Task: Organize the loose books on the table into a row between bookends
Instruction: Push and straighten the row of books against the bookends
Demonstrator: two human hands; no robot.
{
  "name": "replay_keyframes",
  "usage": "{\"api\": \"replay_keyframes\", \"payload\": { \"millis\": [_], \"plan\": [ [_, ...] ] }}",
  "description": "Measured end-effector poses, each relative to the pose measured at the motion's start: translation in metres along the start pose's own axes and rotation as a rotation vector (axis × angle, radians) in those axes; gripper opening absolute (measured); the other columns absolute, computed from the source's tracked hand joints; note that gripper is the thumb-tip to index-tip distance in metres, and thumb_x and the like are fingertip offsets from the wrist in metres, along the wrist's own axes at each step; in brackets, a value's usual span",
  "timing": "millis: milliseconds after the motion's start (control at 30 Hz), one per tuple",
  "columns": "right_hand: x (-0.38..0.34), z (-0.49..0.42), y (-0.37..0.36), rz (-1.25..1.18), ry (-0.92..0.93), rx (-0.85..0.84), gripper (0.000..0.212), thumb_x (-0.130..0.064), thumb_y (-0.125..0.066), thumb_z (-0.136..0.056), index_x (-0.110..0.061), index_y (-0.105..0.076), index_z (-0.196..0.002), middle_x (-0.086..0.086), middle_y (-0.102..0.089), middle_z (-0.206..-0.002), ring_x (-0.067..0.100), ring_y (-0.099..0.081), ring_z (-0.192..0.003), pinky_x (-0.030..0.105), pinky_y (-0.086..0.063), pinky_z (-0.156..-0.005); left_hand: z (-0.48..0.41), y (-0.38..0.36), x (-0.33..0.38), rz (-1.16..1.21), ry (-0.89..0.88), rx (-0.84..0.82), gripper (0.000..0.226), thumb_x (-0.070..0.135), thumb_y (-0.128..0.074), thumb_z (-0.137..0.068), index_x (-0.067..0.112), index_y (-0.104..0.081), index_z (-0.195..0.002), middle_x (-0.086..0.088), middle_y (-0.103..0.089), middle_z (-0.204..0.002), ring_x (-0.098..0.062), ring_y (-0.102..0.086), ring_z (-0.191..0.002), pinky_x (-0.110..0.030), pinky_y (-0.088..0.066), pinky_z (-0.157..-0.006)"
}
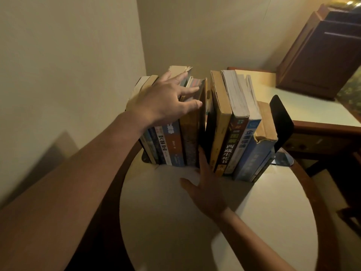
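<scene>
The left hand [162,100] lies flat, fingers spread, on the top edges of the left group of books [172,141]. Its fingertips reach toward 3 o'clock, onto the tallest tan volume at the edge of the gap, and it grips nothing. The right hand [207,190] is also flat and straight-fingered, with the palm near the bench [175,231]. The thumb splays toward 9 o'clock. The fingers [202,159] point to 12 o'clock into the gap between the two groups, touching the foot of a dark upright slab [210,132]. Whether that slab is a book or a bookend cannot be told.

At 3 o'clock of the gap stands the right group of books [234,133], spines facing the camera and leaning slightly toward 1 o'clock. It rests against a black bookend [281,118]. At 9 o'clock of the left group, a dark bookend foot [144,159] shows under the books.

All of this sits at the 12 o'clock side of the round white bench, which has a wooden rim. Beyond it, at 2 o'clock, are a second table [293,94] and a brown cabinet [322,55].
</scene>
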State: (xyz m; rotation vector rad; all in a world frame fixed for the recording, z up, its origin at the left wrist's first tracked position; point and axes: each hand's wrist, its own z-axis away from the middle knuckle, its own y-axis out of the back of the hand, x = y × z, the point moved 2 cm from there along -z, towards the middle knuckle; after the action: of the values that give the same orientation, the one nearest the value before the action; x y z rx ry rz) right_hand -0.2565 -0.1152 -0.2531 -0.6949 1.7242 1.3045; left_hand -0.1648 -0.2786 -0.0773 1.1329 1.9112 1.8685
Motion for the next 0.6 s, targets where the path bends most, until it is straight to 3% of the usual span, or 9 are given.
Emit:
{"api": "replay_keyframes", "payload": {
  "millis": [100, 200, 333, 433, 533, 600],
  "plan": [
    [-0.003, -0.004, -0.001, -0.087, -0.043, -0.008, 0.098, -0.033, -0.070, -0.085, -0.041, -0.006, -0.158, -0.009, -0.031, -0.160, 0.012, -0.040, -0.140, 0.035, -0.041, -0.112, 0.005, 0.001, 0.000, 0.041, 0.012, 0.012, 0.063, 0.077, -0.042, -0.080, 0.046, -0.056, -0.134, 0.019, -0.017, -0.164, -0.015, -0.004, -0.154, -0.063, -0.017, -0.118],
    [-0.002, -0.009, -0.002, -0.142, -0.094, -0.035, 0.098, -0.035, -0.064, -0.079, -0.050, -0.005, -0.156, -0.004, -0.042, -0.153, 0.018, -0.056, -0.122, 0.041, -0.052, -0.101, 0.009, 0.004, 0.004, 0.083, 0.023, 0.043, 0.058, 0.071, -0.053, -0.083, 0.040, -0.062, -0.130, 0.016, -0.020, -0.164, -0.016, -0.006, -0.154, -0.061, -0.016, -0.119],
    [-0.001, -0.012, 0.006, -0.088, -0.108, -0.077, 0.099, -0.031, -0.063, -0.078, -0.055, -0.004, -0.153, 0.000, -0.045, -0.150, 0.020, -0.060, -0.110, 0.038, -0.055, -0.093, 0.013, 0.005, 0.008, 0.103, 0.044, 0.084, 0.050, 0.064, -0.063, -0.085, 0.037, -0.066, -0.127, 0.017, -0.022, -0.163, -0.014, -0.006, -0.154, -0.054, -0.017, -0.119],
    [-0.005, -0.004, 0.013, -0.011, -0.086, -0.115, 0.094, -0.029, -0.065, -0.087, -0.059, -0.003, -0.151, -0.009, -0.029, -0.159, 0.020, -0.049, -0.129, 0.031, -0.051, -0.098, 0.014, 0.002, 0.009, 0.105, 0.053, 0.112, 0.048, 0.062, -0.064, -0.086, 0.037, -0.066, -0.127, 0.016, -0.024, -0.163, -0.014, -0.007, -0.153, -0.051, -0.018, -0.119],
    [-0.009, 0.020, 0.026, 0.096, -0.087, -0.163, 0.087, -0.039, -0.061, -0.092, -0.065, 0.001, -0.147, -0.014, -0.005, -0.167, 0.020, -0.025, -0.150, 0.048, -0.039, -0.114, 0.014, 0.001, 0.008, 0.103, 0.043, 0.125, 0.049, 0.063, -0.064, -0.084, 0.039, -0.066, -0.126, 0.015, -0.026, -0.162, -0.014, -0.009, -0.153, -0.050, -0.017, -0.119],
    [-0.012, 0.037, 0.040, 0.228, -0.058, -0.119, 0.082, -0.037, -0.061, -0.095, -0.054, -0.007, -0.154, -0.002, -0.023, -0.164, 0.020, -0.041, -0.141, 0.047, -0.047, -0.107, 0.014, 0.001, 0.008, 0.102, 0.038, 0.125, 0.049, 0.063, -0.063, -0.085, 0.038, -0.066, -0.127, 0.014, -0.026, -0.162, -0.016, -0.010, -0.153, -0.050, -0.017, -0.119]
  ]
}}
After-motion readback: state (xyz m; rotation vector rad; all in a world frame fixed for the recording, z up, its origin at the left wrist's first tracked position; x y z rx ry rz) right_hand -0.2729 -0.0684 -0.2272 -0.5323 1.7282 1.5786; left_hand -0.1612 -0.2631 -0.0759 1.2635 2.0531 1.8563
